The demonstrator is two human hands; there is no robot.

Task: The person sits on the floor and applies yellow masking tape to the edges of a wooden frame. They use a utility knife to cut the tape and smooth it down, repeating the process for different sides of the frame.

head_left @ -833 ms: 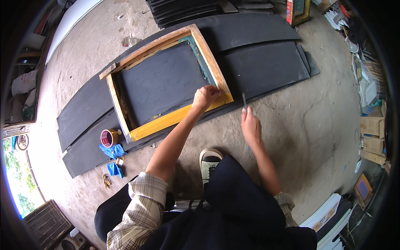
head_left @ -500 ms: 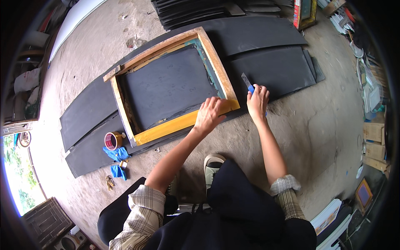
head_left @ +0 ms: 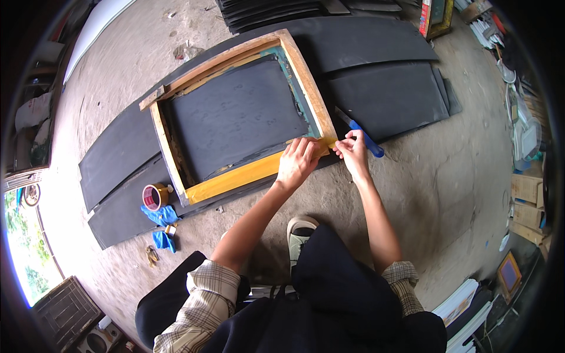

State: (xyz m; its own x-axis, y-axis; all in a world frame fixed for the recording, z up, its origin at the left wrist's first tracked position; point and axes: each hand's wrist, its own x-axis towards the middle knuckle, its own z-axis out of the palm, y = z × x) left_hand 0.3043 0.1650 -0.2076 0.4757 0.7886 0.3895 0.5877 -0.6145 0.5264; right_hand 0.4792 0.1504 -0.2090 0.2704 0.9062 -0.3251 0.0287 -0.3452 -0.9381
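A wooden frame (head_left: 311, 88) with a dark panel inside lies on black sheets before me. Yellow tape (head_left: 235, 176) runs along its near bar. My left hand (head_left: 296, 163) is closed over that bar near its right corner, fingers curled and pressed together on the tape. At the corner my right hand (head_left: 353, 157) pinches the loose end of the tape between thumb and fingers. Just beyond it a blue-handled knife (head_left: 369, 143) rests on the black sheet, its blade pointing away and left.
Left of the frame are a tape roll (head_left: 155, 197) and a blue cloth (head_left: 159, 216). The black sheets (head_left: 382, 97) spread out under the frame on the concrete floor. A stack of dark sheets (head_left: 271, 15) lies at the back. Cardboard boxes (head_left: 527, 188) stand at the right.
The knife has left my right hand and lies on the sheet. That hand has moved left to the corner and taken the tape end. My left hand has shifted slightly right in its place on the bar.
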